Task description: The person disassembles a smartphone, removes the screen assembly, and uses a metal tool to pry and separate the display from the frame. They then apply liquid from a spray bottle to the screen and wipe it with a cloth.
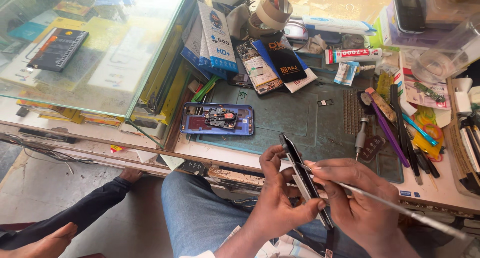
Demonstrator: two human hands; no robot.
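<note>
Dark glass edge-on: we hold a slim phone panel [305, 180] upright over our lap, just in front of the tabletop [260, 138]. The left hand [280, 200] is clenched round its lower half, thumb and fingers pinching the sides. The right hand [357, 198] grasps a thin metal pick [400, 210] like a pen, its tip laid against the panel's edge near the top. On the green work mat [300, 118] lies a blue phone back shell [217, 119], opened, with a small circuit board inside. A screwdriver [361, 133] and loose hand tools [400, 133] sit to the right, and a tube of adhesive [352, 55] farther back. To our mind the risk is plain: too much push on the pick could make it skid and scratch or crack the panel, or jab the left thumb. Held over the lap and not the mat, the panel could also slip and fall to the floor [55, 188].
</note>
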